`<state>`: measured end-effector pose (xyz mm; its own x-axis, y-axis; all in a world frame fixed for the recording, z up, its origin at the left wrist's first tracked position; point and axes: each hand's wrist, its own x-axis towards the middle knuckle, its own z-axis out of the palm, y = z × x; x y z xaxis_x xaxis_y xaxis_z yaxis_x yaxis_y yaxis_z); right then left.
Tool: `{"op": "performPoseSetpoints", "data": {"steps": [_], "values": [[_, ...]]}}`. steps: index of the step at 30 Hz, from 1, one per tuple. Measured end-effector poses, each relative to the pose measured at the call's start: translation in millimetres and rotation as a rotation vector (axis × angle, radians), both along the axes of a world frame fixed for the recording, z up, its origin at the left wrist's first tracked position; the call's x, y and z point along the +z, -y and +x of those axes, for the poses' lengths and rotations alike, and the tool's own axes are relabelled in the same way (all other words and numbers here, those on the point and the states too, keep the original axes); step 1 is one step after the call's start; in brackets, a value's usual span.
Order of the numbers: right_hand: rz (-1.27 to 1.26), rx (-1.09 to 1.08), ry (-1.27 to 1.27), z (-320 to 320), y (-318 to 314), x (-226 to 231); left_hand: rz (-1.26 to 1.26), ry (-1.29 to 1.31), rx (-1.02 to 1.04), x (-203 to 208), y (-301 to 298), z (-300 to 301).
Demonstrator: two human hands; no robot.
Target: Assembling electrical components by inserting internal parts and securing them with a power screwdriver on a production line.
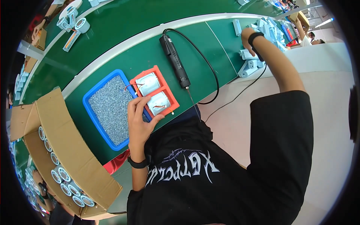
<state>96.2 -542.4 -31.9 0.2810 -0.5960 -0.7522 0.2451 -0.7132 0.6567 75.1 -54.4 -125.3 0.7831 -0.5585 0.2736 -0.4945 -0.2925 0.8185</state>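
My left hand (pixel 139 120) grips the near left corner of an orange-red two-compartment fixture (pixel 172 98), thumb and fingers spread around it. Each compartment holds a pale blue-white plastic housing, the far one (pixel 148 83) and the near one (pixel 159 102), with thin wires and small connectors coming off them. My right hand (pixel 246 39) is stretched far out to the right, beside a heap of light blue plastic parts (pixel 268 32). Its fingers are mostly turned away, so whether it holds anything is hidden. A black electric screwdriver (pixel 174 60) lies right of the fixture.
Left of the fixture, a blue tray (pixel 90 108) is filled with small metal screws. A cardboard box (pixel 71 150) at lower left contains several round white-blue units. The screwdriver's black cable (pixel 213 71) loops over the green table (pixel 146 48). Other people work around the edges.
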Motion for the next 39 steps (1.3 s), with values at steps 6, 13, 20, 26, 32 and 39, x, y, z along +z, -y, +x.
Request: {"op": "performPoseSetpoints", "data": {"steps": [6, 13, 20, 26, 32, 39], "values": [[-0.012, -0.056, -0.036, -23, 17, -25, -0.020, -0.013, -0.012, -3, 2, 1], [0.234, -0.339, 0.353, 33, -1, 8, -0.195, -0.190, 0.000, -8, -4, 5], [0.921, -0.552, 0.899, 73, -55, -9, 0.013, -0.074, 0.211, 12, -1, 25], [1.042, -0.505, 0.994, 66, -42, -38, 0.241, 0.010, 0.206, 12, 15, 37], [1.512, -0.531, 1.450, 32, -98, -11, 0.230, 0.052, 0.189, 32, 29, 34], [1.480, -0.393, 1.596, -8, -185, -4, 0.209, -0.046, 0.224, 40, 34, 36]]}}
